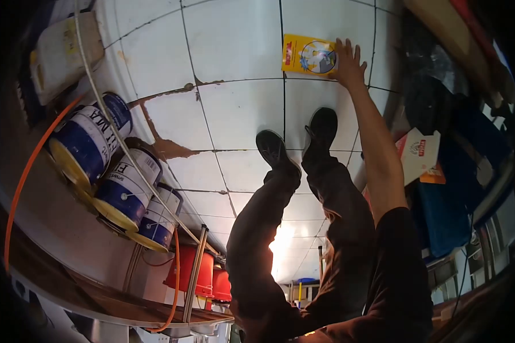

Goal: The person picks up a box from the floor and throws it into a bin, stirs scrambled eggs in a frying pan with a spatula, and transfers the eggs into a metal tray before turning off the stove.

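My right hand [349,64] reaches out from the lower right, at the right edge of a yellow packet [310,55]. The packet has red lettering and a round picture, and its printed face is turned toward me. Part of its edge lies behind my fingers, which are somewhat spread, and my thumb cannot be made out clearly. The packet appears close to the white tiled floor [240,108], beyond my dark shoes [323,126]. My left hand is out of view.
Blue-and-white paint buckets [91,134] stand at the left beside a pale jerrycan [66,57]. A thin pole [88,68] and an orange hose [26,171] cross there. Red buckets [191,271] are lower down. A printed card [419,153] and blue items [440,211] lie at the right.
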Tool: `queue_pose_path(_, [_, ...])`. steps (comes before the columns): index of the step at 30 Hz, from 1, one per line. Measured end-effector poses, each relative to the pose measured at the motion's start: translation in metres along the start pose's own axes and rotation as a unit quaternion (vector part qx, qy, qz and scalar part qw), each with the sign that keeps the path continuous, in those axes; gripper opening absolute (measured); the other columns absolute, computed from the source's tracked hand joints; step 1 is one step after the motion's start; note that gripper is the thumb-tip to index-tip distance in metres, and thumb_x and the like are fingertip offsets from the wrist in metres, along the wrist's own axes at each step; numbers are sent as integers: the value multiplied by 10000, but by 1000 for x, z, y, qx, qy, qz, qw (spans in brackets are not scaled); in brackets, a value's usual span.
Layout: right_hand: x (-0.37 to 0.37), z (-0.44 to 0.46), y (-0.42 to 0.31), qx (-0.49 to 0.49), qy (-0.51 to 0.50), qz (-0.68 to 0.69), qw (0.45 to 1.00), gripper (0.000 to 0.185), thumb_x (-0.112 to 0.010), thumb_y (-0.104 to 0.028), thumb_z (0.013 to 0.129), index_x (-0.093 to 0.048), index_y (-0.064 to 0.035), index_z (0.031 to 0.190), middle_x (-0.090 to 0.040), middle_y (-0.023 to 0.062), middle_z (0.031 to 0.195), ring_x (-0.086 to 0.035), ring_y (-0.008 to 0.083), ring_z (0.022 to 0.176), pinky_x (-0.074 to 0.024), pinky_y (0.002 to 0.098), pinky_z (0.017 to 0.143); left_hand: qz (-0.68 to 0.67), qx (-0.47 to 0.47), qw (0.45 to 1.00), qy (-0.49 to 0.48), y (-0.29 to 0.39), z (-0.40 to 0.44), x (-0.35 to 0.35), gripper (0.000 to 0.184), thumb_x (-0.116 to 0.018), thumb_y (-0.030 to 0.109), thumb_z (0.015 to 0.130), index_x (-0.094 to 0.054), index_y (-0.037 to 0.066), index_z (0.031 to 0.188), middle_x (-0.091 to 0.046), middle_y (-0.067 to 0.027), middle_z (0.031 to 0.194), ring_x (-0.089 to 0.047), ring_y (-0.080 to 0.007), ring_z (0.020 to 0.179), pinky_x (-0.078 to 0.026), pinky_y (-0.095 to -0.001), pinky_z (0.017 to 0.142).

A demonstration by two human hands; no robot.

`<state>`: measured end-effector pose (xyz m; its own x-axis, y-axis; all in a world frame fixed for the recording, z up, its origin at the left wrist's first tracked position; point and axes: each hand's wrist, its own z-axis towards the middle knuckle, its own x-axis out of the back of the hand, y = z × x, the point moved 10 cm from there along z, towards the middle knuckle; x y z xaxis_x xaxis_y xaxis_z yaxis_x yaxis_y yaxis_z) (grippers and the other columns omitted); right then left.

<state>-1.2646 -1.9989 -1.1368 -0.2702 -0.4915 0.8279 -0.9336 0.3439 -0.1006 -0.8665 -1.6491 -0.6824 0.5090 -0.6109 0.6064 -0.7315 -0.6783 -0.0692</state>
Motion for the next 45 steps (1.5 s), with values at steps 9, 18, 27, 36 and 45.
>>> queue_pose_path(9, [-88,-85,-8,-109,-40,214,970,331,-623,-322,707,-571,-24,841,-598,203,822,-579,361,838,-472,433,702,-2,-27,1000,7,1,-13,21,911,-794,324,511,-332,6,1229,-420,-195,1158,-413,-345,1105,-353,-407,930])
queue_pose_path(18, [211,-295,-94,-158,1,684,712,359,-595,-120,799,-457,17,1101,-549,114,1038,-526,177,954,-426,303,818,59,-65,991,-96,31,-51,42,802,-687,391,646,-317,72,1281,-431,-211,1128,-436,-391,1059,-389,-442,879])
queue_pose_path(27, [611,-517,13,-98,482,636,594,511,-481,-12,795,-227,28,1236,-361,167,1202,-391,221,1113,-283,331,971,-126,-192,971,-65,22,-24,69,538,-638,333,708,-512,-58,1055,-519,-247,973,-516,-353,934,-418,-406,812])
queue_pose_path(36, [696,-576,40,-130,539,604,573,635,-443,32,753,-169,-18,1324,-357,201,1267,-388,274,1173,-310,334,962,-315,-184,926,-98,56,-23,131,468,-595,243,768,-471,-35,1124,-550,-130,1027,-523,-211,944,-423,-306,789])
queue_pose_path(45, [765,-688,-165,222,315,305,871,477,-507,29,676,-527,-99,1135,-499,117,1179,-550,305,963,-447,367,803,-646,-419,597,-227,269,-252,369,628,-377,571,841,-150,288,1353,-304,-143,1325,-357,-306,1193,-361,-500,904])
